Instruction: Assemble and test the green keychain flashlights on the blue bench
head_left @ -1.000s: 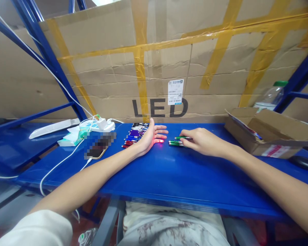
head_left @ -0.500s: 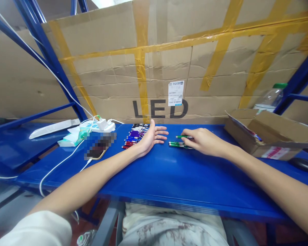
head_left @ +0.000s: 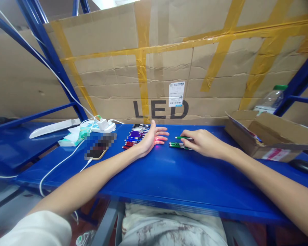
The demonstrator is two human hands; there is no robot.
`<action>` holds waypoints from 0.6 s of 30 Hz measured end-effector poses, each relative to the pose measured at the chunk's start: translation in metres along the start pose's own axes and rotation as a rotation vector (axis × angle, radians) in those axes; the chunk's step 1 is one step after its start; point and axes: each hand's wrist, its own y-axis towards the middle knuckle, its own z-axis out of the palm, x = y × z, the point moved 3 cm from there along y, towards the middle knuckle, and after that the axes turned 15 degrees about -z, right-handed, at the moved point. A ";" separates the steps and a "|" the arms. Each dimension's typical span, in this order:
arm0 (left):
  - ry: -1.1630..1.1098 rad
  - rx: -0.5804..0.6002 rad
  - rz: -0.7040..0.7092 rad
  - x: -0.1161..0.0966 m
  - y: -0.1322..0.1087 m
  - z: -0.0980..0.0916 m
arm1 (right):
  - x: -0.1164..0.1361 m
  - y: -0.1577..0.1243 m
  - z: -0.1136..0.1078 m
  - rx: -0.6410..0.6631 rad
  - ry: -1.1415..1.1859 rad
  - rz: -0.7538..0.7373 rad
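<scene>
My right hand (head_left: 201,140) pinches a green laser pen (head_left: 179,137) that points left, a little above the table. Just in front of it, more green pens (head_left: 176,145) lie close together, their right ends partly hidden by my fingers. My left hand (head_left: 150,139) is on edge with thumb up and fingers stretched toward the right hand, holding nothing. A red glow shows on its lower fingers, and a pinkish spot on the table beneath them. Left of it, a row of black, purple, blue and red pens (head_left: 135,136) lies on the blue table (head_left: 169,174), partly covered by the hand.
At the left are a phone (head_left: 101,147) on a white cable, a tissue pack (head_left: 73,138) and a power strip (head_left: 100,126). An open cardboard box (head_left: 277,152) and a black mouse (head_left: 304,166) stand right. A large taped carton (head_left: 110,82) closes off the back.
A red light has come on across the lower fingers of my left hand, with a pinkish spot on the table below. Both hands have kept their places.
</scene>
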 end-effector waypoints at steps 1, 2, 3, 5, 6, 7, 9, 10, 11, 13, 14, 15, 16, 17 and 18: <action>-0.001 -0.001 0.000 0.000 0.000 0.000 | 0.001 0.000 0.000 0.004 0.000 -0.003; -0.002 -0.002 -0.001 0.000 0.000 0.000 | 0.002 0.001 0.000 0.009 -0.004 -0.002; -0.003 -0.004 -0.002 0.000 0.000 0.000 | 0.002 0.001 0.000 0.015 -0.014 0.003; -0.008 -0.005 -0.004 0.000 0.000 0.000 | 0.000 0.000 0.001 0.026 -0.035 0.019; -0.010 -0.005 -0.006 0.000 0.000 0.000 | -0.001 0.000 0.000 0.027 -0.044 0.026; -0.010 -0.007 -0.007 0.000 0.000 0.000 | -0.002 -0.001 0.000 0.025 -0.048 0.031; -0.003 -0.009 -0.007 0.000 0.000 0.000 | -0.003 -0.001 -0.001 0.007 -0.043 0.029; 0.003 -0.008 -0.004 0.000 0.000 0.000 | -0.003 -0.002 -0.001 -0.003 -0.035 0.023; 0.008 -0.007 0.000 0.000 0.000 0.000 | -0.002 -0.001 -0.002 -0.010 -0.027 0.016; 0.013 -0.005 0.006 -0.001 -0.001 0.000 | -0.001 -0.001 -0.002 -0.011 -0.016 0.005; 0.013 -0.006 0.006 -0.001 -0.001 0.001 | 0.000 -0.001 -0.002 -0.007 -0.014 0.002; 0.010 -0.006 0.004 -0.001 -0.002 0.001 | 0.000 0.000 -0.001 -0.003 -0.014 0.000; 0.007 -0.006 0.001 -0.001 -0.002 0.001 | 0.000 0.000 -0.001 -0.001 -0.015 -0.001; 0.004 -0.004 -0.003 -0.001 -0.001 0.001 | -0.001 0.000 -0.001 0.000 -0.018 -0.001; 0.001 -0.001 -0.006 -0.001 -0.001 0.001 | -0.002 -0.001 0.000 -0.001 -0.021 0.000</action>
